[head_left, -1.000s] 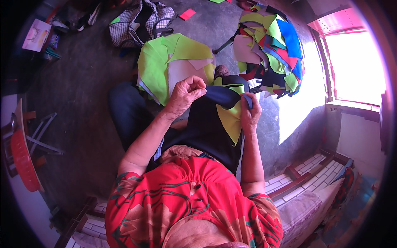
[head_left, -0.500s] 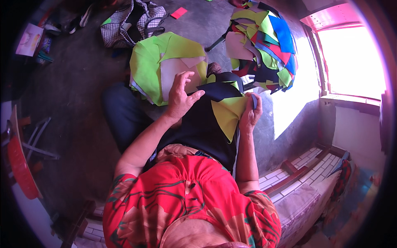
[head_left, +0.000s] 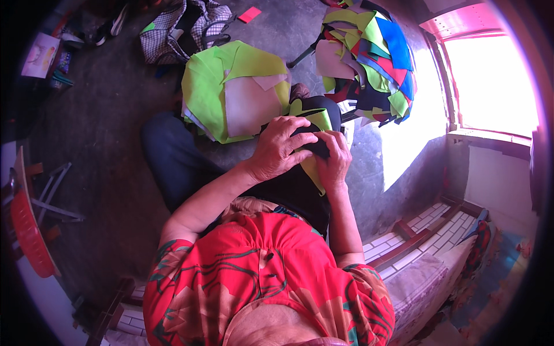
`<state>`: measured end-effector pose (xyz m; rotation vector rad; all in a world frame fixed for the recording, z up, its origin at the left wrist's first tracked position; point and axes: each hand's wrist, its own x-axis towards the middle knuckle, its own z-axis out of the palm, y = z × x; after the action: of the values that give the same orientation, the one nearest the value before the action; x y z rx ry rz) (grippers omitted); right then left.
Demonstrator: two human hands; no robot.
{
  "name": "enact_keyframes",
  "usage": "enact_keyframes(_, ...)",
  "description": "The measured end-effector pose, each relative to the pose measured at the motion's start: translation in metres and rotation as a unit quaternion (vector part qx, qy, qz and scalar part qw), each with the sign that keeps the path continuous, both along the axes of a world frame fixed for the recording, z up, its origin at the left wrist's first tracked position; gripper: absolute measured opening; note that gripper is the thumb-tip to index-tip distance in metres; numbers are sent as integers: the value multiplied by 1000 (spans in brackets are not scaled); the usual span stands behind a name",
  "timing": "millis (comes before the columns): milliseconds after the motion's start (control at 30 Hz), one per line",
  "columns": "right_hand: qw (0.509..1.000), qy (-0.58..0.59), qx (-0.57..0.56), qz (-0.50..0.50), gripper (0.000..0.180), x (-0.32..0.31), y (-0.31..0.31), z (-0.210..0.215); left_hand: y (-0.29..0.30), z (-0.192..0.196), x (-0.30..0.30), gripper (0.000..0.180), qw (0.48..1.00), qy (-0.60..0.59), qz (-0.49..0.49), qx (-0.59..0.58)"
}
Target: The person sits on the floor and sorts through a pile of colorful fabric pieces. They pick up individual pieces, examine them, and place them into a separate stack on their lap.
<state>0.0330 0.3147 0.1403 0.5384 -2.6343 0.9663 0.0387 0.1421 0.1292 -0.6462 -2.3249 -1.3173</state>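
Both hands are close together over my dark-trousered lap. My right hand [head_left: 334, 161] is closed on a yellow-green cloth piece [head_left: 311, 173], whose lower part hangs below the fingers toward my lap. My left hand [head_left: 281, 149] reaches in from the left, with its bent fingertips and thumb against a dark patch [head_left: 318, 148] between the hands. What those fingertips pinch is hard to make out against the dark background. Just beyond the hands, a lime-green strip [head_left: 321, 119] lies over my dark knee.
A stack of lime and pale grey cloth pieces [head_left: 252, 108] lies ahead on the left. Farther right stands a tall heap of multicoloured scraps [head_left: 375, 69]. Behind are a checked bag [head_left: 164, 43] and a red piece [head_left: 250, 15]. A bright window [head_left: 490, 86] is at right.
My left hand has moved right and curled its fingers, meeting the right hand. The right hand has shifted slightly left, and the yellow-green cloth, spread before, is now mostly covered.
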Motion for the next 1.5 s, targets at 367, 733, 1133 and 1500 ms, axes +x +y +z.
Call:
enact_keyframes(367,984,-155,-37,76,64,-3,11,16,7,-16,2,20,999,-15,1,31)
enact_keyframes(733,959,-281,-33,-17,33,-23,10,34,-9,-1,19,20,997,-4,-76,9)
enact_keyframes(1133,964,-235,-109,-58,27,-22,7,10,-57,-2,17,17,760,-297,-155,558)
enact_keyframes(1500,998,-9,-54,-43,15,-9,-2,-19,-127,-56,0,13,758,-240,326,512)
